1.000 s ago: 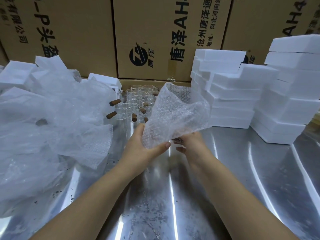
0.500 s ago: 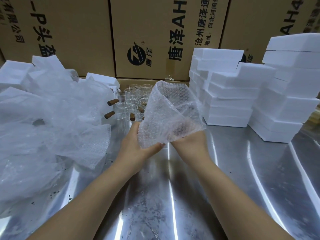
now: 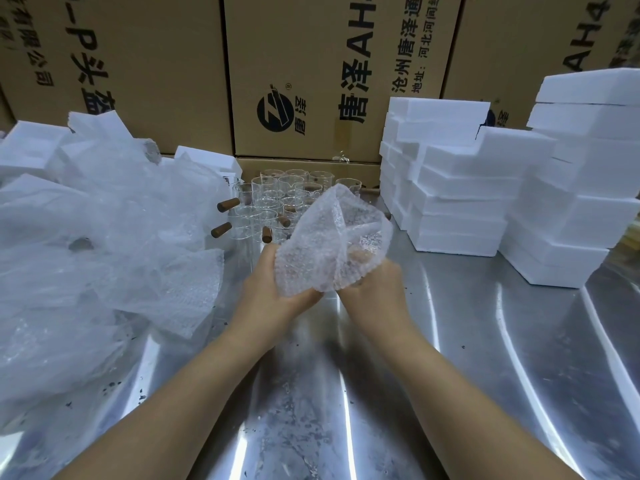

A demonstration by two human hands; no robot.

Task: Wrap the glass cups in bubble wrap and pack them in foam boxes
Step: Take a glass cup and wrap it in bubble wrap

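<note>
Left hand (image 3: pixel 273 292) and right hand (image 3: pixel 374 292) both grasp a bubble wrap sheet (image 3: pixel 332 244); behind it, many glass cups (image 3: pixel 277 195) stand unwrapped and unboxed.

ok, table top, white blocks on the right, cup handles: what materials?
Table top: looks like stainless steel, brushed, with streaky light reflections. White blocks: likely expanded foam, matte white, sharp cut edges. Cup handles: probably wood, brown matte stubs on clear glass cups.
</note>
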